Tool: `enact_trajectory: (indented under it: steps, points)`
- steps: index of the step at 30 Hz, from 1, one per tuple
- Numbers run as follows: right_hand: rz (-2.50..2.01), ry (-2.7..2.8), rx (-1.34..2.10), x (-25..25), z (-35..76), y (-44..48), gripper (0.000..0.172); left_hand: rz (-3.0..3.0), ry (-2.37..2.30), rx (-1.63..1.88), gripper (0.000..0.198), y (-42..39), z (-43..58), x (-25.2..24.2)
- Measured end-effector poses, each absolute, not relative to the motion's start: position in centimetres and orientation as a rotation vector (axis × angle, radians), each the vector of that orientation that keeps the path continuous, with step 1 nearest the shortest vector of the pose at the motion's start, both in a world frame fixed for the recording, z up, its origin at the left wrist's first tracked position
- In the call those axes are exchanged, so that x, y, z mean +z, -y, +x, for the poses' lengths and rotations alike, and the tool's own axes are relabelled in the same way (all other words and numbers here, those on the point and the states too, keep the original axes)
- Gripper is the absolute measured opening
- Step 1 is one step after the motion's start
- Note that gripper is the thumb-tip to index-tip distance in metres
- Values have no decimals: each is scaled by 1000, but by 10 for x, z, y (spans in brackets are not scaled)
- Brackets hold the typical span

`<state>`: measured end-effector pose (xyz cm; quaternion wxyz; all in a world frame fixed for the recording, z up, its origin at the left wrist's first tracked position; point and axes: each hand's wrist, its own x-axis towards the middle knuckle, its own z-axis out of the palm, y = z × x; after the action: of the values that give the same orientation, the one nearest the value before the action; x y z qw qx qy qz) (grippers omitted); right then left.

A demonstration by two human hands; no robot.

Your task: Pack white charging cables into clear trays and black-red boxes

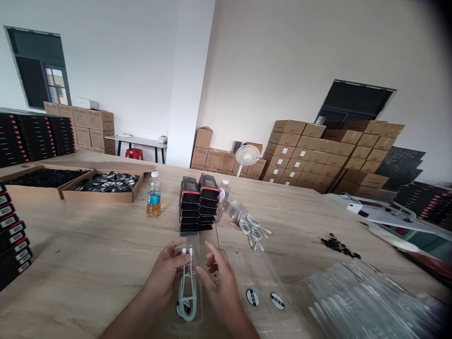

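My left hand [169, 266] grips a clear plastic tray [198, 301] by its upper left side, its thumb pressed on the connectors of a white charging cable [187, 292]. The cable lies coiled in the tray, over a round black-and-white sticker or disc. Just right of the tray, my right hand [219, 278] has its thumb and fingers apart, with nothing visible in it. Beyond the hands stand two stacks of small black boxes [189, 207]. To the right lie clear trays with round black-and-white discs [252, 297] and several coiled white cables [254, 231].
Bottles [154, 195] stand beside the box stacks. Cardboard trays [102, 195] of black pieces sit at the left, near stacked black boxes [12, 235]. A pile of clear trays [370, 301] and scattered black pieces [339, 246] lie right. Cartons [300, 150] and a fan [247, 155] are behind.
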<state>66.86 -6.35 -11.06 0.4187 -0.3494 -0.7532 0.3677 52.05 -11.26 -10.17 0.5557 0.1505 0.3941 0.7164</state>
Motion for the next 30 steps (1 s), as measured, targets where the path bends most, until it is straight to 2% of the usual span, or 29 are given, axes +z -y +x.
enact_trajectory:
  steps: [3, 8, 15, 21, 30]
  points:
    - [-750, 2133, 716, -105, 674, 63, 49, 430, -962, 1603, 64, 115, 521, -99]
    - [-709, 2282, 642, -98, 677, 63, 42, 496, -936, 1533, 70, 121, 517, -90]
    - [-815, 2078, 780, -95, 686, 57, 23, 705, -736, 1428, 91, 122, 516, -97]
    - [-952, 1953, 918, -96, 689, 53, 15, 747, -805, 1458, 94, 121, 522, -102]
    - [-899, 1820, 1099, -95, 688, 53, 9, 858, -941, 1488, 90, 122, 521, -99]
